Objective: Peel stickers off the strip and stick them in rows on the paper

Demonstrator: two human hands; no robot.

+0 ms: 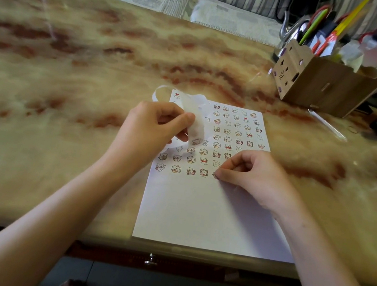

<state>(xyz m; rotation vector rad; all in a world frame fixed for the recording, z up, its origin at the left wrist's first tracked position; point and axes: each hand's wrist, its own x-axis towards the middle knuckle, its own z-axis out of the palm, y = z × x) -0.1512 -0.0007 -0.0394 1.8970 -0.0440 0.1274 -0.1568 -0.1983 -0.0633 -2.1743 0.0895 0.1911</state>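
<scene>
The strip [195,129] is pinched by the left hand [153,125] between thumb and curled fingers and is held just above the upper left part of the paper [196,213], with its free end looped back toward the far edge; 1 sticker is seen on the hanging end. By the right hand [256,176], fingers curled, a sticker [215,175] is pinched at thumb and forefinger tips and set against the paper as the 5th in the lowest row. To be done well, it should be lined up with the 4 to its left, kept at the same gap, then rubbed flat from the middle outward so that no edge is left lifted. The paper is white and is laid near the front edge of the table [94,78]; its upper half is covered by rows of small cartoon-animal stickers, its lower half left bare. A pen box [322,87] is stood at the far right.
</scene>
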